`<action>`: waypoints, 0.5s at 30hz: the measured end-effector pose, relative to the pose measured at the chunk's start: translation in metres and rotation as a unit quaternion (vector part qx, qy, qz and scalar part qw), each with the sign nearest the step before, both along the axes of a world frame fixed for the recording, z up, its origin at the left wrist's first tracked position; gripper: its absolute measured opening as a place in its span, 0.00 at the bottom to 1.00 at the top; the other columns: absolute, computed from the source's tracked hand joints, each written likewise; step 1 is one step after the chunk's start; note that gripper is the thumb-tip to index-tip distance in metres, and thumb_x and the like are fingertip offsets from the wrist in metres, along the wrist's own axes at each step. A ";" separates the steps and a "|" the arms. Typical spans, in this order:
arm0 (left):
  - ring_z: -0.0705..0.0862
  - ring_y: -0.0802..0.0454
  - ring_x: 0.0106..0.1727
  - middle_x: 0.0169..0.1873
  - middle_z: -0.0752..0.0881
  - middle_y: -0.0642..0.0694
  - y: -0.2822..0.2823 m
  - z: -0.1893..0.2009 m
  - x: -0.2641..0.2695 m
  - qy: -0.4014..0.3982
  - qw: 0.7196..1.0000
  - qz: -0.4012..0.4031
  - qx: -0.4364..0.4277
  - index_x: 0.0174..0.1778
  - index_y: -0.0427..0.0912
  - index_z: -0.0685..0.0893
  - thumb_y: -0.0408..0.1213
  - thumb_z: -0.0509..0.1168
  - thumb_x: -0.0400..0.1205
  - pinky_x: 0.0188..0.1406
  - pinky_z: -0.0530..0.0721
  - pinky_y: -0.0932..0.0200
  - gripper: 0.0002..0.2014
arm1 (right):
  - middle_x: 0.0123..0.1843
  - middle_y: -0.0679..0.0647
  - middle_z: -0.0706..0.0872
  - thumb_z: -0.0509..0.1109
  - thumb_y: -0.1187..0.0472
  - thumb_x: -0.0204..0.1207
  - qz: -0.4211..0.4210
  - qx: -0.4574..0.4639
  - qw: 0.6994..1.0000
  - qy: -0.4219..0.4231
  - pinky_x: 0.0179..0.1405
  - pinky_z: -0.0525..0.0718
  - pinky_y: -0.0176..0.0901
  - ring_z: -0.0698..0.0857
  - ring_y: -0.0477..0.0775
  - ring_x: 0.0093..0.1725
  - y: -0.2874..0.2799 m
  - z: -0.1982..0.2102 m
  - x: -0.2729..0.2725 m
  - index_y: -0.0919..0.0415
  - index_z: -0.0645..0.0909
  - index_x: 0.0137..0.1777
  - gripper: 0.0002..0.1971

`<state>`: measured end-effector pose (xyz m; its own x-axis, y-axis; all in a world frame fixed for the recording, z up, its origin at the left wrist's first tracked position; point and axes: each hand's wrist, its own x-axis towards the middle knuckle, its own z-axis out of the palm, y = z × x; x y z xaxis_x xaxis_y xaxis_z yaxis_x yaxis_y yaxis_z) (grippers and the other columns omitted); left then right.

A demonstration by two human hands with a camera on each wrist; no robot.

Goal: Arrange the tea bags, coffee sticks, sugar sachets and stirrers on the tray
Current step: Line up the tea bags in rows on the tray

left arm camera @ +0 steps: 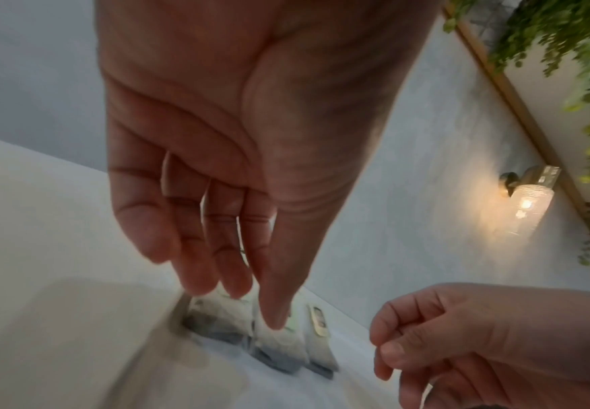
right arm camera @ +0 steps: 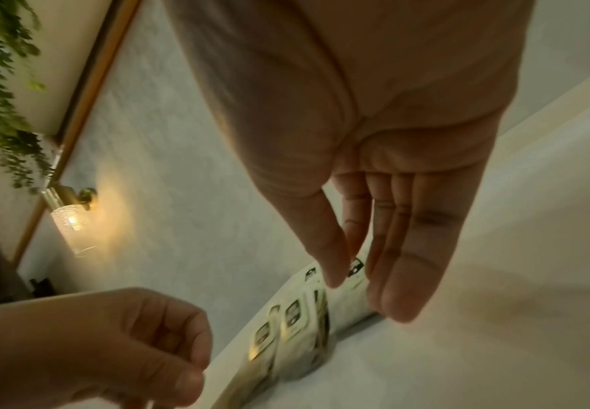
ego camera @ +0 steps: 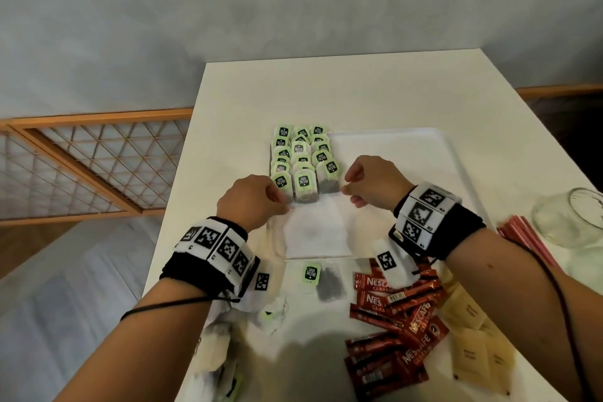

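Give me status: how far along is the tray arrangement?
Done: three columns of tea bags laid on the tray. In hand: nothing; left hand and right hand flank the nearest row. Left: one loose tea bag, coffee sticks, sugar sachets, stirrers, all on the table.

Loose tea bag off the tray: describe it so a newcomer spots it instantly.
Start at the white tray on the table. Just off its near edge, left of the red coffee sticks, lies one tea bag. Unlike the rows on the tray, it sits alone, its green tag beside it.
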<state>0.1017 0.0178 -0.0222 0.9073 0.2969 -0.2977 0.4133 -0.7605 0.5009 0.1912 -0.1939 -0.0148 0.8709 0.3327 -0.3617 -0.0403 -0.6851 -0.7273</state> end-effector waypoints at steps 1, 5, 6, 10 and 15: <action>0.84 0.52 0.46 0.38 0.86 0.55 -0.004 0.003 -0.009 -0.002 1.000 -0.014 -0.004 0.38 0.50 0.86 0.44 0.78 0.72 0.44 0.81 0.56 0.07 | 0.39 0.57 0.86 0.75 0.69 0.74 0.020 0.007 1.000 0.001 0.42 0.91 0.50 0.89 0.55 0.35 -0.005 0.000 -0.011 0.65 0.81 0.48 0.06; 0.85 0.57 0.45 0.35 0.85 0.60 -0.029 0.005 -0.044 -0.003 0.997 -0.071 0.001 0.40 0.54 0.90 0.44 0.76 0.73 0.46 0.83 0.56 0.03 | 0.37 0.55 0.90 0.75 0.68 0.73 0.117 -0.019 0.993 0.008 0.37 0.90 0.44 0.87 0.49 0.33 -0.020 -0.004 -0.053 0.63 0.89 0.45 0.03; 0.84 0.58 0.44 0.34 0.84 0.61 -0.036 0.002 -0.054 0.000 0.996 -0.086 -0.002 0.41 0.55 0.90 0.45 0.76 0.73 0.45 0.82 0.58 0.04 | 0.37 0.54 0.90 0.76 0.67 0.72 0.131 -0.025 0.991 0.010 0.35 0.89 0.42 0.87 0.48 0.33 -0.023 -0.005 -0.062 0.61 0.90 0.43 0.03; 0.83 0.59 0.43 0.32 0.82 0.62 -0.058 -0.008 -0.082 0.012 0.990 -0.138 -0.015 0.47 0.57 0.92 0.48 0.75 0.75 0.46 0.84 0.58 0.06 | 0.29 0.50 0.89 0.78 0.65 0.70 0.180 -0.050 0.982 0.016 0.29 0.84 0.34 0.85 0.43 0.27 -0.024 -0.005 -0.085 0.57 0.92 0.41 0.03; 0.85 0.59 0.44 0.37 0.86 0.59 -0.069 -0.007 -0.105 0.040 0.984 -0.172 -0.003 0.48 0.55 0.92 0.49 0.74 0.77 0.50 0.86 0.54 0.07 | 0.24 0.42 0.87 0.80 0.63 0.67 0.241 -0.102 0.965 0.019 0.32 0.84 0.35 0.83 0.38 0.25 -0.023 -0.012 -0.112 0.53 0.93 0.40 0.04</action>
